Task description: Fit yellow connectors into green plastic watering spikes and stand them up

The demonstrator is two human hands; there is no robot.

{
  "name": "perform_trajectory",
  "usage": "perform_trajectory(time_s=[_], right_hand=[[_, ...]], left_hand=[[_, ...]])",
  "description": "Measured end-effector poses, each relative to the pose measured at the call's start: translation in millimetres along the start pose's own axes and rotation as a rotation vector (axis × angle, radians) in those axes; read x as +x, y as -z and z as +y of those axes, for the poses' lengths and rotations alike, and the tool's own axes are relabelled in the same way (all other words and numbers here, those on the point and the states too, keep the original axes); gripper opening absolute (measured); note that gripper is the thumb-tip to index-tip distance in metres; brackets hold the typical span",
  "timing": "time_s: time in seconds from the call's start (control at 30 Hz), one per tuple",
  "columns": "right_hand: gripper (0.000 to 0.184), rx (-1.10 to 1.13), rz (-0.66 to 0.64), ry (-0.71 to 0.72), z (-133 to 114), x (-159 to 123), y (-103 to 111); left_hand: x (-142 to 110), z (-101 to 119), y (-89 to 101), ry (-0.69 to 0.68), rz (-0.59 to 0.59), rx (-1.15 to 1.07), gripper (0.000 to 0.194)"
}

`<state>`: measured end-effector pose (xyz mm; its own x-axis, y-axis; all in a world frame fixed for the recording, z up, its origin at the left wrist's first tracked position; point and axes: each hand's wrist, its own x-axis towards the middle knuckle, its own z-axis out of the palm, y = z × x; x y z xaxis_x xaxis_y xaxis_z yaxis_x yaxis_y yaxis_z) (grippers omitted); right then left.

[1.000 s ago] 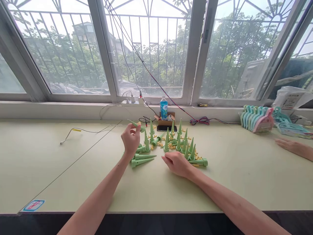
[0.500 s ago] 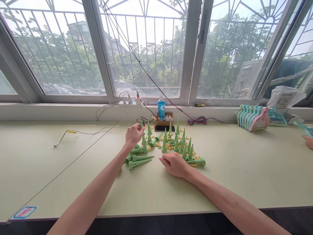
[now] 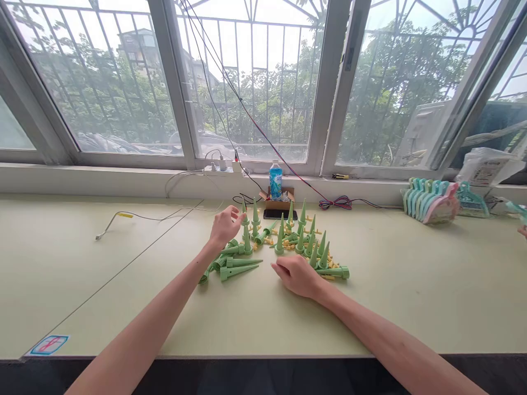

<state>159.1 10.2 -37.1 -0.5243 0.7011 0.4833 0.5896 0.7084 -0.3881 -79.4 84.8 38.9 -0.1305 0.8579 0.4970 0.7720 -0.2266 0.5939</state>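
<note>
My left hand (image 3: 225, 226) is closed, its thumb and fingertips at the upper part of an upright green plant watering spike (image 3: 246, 224). Loosely curled and closed, my right hand (image 3: 297, 275) rests on the table at the near side of the spikes; whatever its fingers hold, if anything, is hidden. Several more spikes stand point up around a standing spike (image 3: 280, 238) between and beyond my hands. Others lie on their sides, such as a lying spike (image 3: 239, 271) near my left forearm. Small yellow valve pieces (image 3: 315, 232) are scattered among them.
Behind the spikes are a dark phone (image 3: 280, 214), a small cardboard box (image 3: 280, 205) and a blue-labelled bottle (image 3: 275, 181). A cable (image 3: 142, 218) lies left. Pastel hangers (image 3: 432, 200) stand at right, near another person's hand (image 3: 522, 231).
The view has shifted slightly. My left hand has moved a little left relative to the upright spike, which shows more beside its fingertips. My right hand stays in place.
</note>
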Motion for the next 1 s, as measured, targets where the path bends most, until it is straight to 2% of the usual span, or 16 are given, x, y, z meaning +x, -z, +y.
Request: perform_trajectory(time_s=[0.07, 0.17, 0.23, 0.3, 0.37, 0.47, 0.53, 0.7, 0.87, 1.0], right_hand=[[0.037, 0.003, 0.002, 0.001, 0.7, -0.2, -1.5], [0.038, 0.014, 0.014, -0.003, 2.2, -0.8, -3.6], [0.038, 0.017, 0.019, -0.010, 3.2, -1.1, -4.2], [0.037, 0.016, 0.028, -0.014, 4.4, -1.5, -4.0], [0.037, 0.007, 0.040, -0.011, 5.5, -2.1, -3.5], [0.035, -0.007, 0.059, 0.001, 6.6, -3.3, -2.8], [0.033, -0.017, 0.089, 0.008, 6.7, -3.9, -2.7], [0.032, -0.154, 0.172, 0.004, 4.9, -4.1, -4.5], [0.033, -0.311, 0.117, 0.093, 3.4, -1.1, -8.4], [0.030, -0.374, 0.106, 0.149, 5.9, 7.4, -11.4]], left_hand=[[-4.3, 6.6, 9.2, -0.038, 0.085, -0.016, 0.027], [-20.0, 22.9, 13.6, -0.176, 0.375, -0.012, 0.020], [-36.8, 34.2, 6.1, -0.272, 0.409, -0.055, 0.019], [-55.8, 42.5, -8.2, -0.374, 0.328, -0.091, 0.017], [-72.9, 47.0, -24.3, -0.454, 0.176, -0.117, 0.015], [-89.8, 47.9, -42.4, -0.497, -0.048, -0.121, 0.015], [-95.0, 46.1, -48.1, -0.482, -0.114, -0.119, 0.014], [-96.4, 40.7, -49.4, -0.387, -0.163, -0.061, 0.012], [-94.7, 37.8, -46.9, -0.338, -0.188, 0.024, 0.012], [-93.2, 36.9, -46.6, -0.321, -0.187, 0.011, 0.015]])
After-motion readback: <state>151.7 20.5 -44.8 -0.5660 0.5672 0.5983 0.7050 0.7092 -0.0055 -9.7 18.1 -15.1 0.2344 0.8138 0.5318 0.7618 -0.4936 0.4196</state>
